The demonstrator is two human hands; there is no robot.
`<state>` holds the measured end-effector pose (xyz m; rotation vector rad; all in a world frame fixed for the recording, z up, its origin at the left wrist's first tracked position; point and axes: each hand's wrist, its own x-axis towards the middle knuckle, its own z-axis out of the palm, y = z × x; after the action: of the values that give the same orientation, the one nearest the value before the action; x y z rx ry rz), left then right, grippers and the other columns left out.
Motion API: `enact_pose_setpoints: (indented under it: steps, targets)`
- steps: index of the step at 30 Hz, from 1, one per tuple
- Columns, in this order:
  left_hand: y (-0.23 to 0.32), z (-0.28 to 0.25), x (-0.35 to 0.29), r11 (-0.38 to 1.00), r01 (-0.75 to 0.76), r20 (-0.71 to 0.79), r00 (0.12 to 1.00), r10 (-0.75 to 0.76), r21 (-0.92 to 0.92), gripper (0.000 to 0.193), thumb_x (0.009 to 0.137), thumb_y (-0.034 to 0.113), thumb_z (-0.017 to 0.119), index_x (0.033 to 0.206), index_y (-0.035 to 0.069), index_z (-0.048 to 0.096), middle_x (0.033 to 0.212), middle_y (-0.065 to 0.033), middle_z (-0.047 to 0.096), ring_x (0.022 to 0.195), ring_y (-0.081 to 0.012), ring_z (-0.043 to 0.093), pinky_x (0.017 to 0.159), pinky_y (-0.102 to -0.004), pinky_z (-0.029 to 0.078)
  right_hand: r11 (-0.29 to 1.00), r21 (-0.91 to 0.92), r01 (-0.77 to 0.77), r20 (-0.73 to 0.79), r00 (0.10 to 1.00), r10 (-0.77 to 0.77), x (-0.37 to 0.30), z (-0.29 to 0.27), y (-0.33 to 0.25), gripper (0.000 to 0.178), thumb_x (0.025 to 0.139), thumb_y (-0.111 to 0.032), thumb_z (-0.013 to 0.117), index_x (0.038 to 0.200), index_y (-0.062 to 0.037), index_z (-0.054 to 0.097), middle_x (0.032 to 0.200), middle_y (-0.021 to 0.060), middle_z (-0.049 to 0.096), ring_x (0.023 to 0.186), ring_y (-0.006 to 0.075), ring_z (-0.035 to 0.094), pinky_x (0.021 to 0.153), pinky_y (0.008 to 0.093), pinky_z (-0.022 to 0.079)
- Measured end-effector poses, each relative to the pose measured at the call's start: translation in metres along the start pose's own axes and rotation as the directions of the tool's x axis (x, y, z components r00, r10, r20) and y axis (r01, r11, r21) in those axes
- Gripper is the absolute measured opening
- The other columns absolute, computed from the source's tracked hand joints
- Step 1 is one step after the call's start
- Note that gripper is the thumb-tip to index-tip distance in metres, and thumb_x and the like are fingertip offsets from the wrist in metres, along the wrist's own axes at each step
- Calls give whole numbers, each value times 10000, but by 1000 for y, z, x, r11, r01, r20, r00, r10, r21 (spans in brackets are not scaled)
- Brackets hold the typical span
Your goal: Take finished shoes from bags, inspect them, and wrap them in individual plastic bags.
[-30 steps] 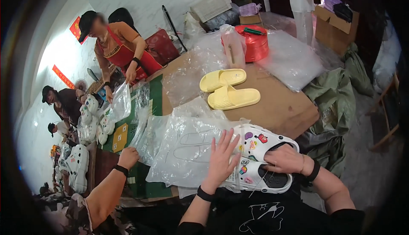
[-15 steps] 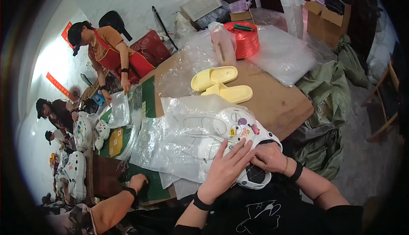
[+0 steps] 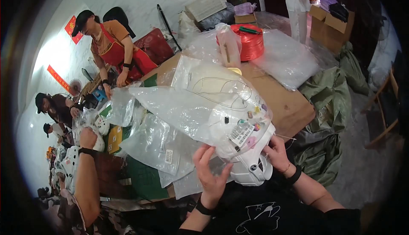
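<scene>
A pair of white clogs with colourful charms sits partly inside a clear plastic bag. The bag's long end reaches up and to the left, and the clogs' heel straps stick out toward me. On the toe side lies a white barcode label. My left hand is beside the clogs on the left, fingers apart, thumb close to the bag's edge. My right hand grips the clogs at their right side; its fingertips are partly hidden. A thin thread trails near that hand.
Flat clear bags lie on the green mat to the left. Beyond the bag stand a red twine roll and a plastic sheet stack. A co-worker in a red apron stands far left; another person's arm reaches in nearer.
The clogs have been turned and lifted, now showing the barcode label. The bag has swung up over the yellow slides. My left hand has come off the top; a neighbour's arm has reached farther forward.
</scene>
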<state>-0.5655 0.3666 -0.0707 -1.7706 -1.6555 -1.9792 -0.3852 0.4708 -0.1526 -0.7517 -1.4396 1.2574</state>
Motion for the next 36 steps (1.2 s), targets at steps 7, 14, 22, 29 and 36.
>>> enact_pose_setpoints:
  steps: [7,14,22,29,36]
  targets:
    - [-1,-7,8,907,-350,417,879,230,236,278,659,96,821,919,127,727,992,-30,605,1008,-268,540,923,-414,413,992,56,-115,126,986,107,3,0,0,279,852,-82,599,1101,43,617,1002,99,688,892,150,640,782,301,506]
    - [-16,-2,-6,987,-114,11,993,114,115,369,769,-10,694,1130,58,653,1219,-139,551,1116,-294,546,965,-440,419,78,808,-584,533,781,326,-11,-5,-18,492,1013,-383,421,1354,-34,486,1231,111,634,1123,241,621,995,381,496]
    - [-39,21,16,988,151,142,978,-155,41,274,856,-10,630,1128,3,600,1208,-162,568,1121,-315,533,1020,-402,398,124,816,-564,480,782,397,-19,-11,-20,502,1012,-394,414,1353,-33,483,1231,114,634,1117,248,624,988,387,500]
    - [-45,6,-5,997,-73,336,940,63,17,115,843,-32,630,955,-15,618,874,-166,624,797,-328,610,750,-388,487,162,851,-500,378,796,472,-34,-21,-8,511,1011,-405,408,1352,-32,481,1231,116,633,1111,254,627,981,393,505]
    - [-13,-6,-14,990,-76,233,971,46,118,188,880,93,659,1036,-3,617,988,-160,609,905,-303,589,818,-369,471,166,887,-431,293,802,520,-32,-14,8,519,1010,-415,402,1351,-31,479,1231,118,633,1106,259,630,974,398,509]
